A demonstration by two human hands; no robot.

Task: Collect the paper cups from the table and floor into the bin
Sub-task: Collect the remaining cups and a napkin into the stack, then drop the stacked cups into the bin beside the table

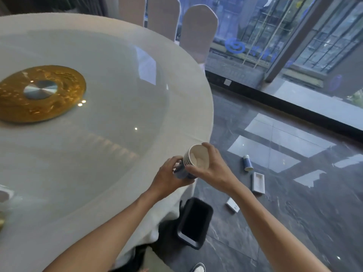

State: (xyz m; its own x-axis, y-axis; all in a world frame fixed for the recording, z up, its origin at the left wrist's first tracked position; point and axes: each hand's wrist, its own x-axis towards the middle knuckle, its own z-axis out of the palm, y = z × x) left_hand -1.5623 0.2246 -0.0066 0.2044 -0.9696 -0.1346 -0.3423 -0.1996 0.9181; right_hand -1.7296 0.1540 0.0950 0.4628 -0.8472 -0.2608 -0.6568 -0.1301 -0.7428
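Observation:
A stack of nested paper cups (197, 158), white inside with blue print outside, is tilted with its mouth facing me above the table's right edge. My left hand (170, 176) grips the stack's blue bottom end. My right hand (213, 169) wraps around the rim end from the right. A black rectangular bin (196, 222) stands on the floor below my hands, beside the tablecloth. Another blue and white paper cup (247, 163) lies on its side on the dark floor to the right.
The round table (98, 183) has a white cloth, a glass turntable and a gold centre disc (39, 93). Covered chairs (200, 30) stand at the far side. A white tray-like box (258, 182) and a small white box (232, 205) lie on the floor. Glass walls run at right.

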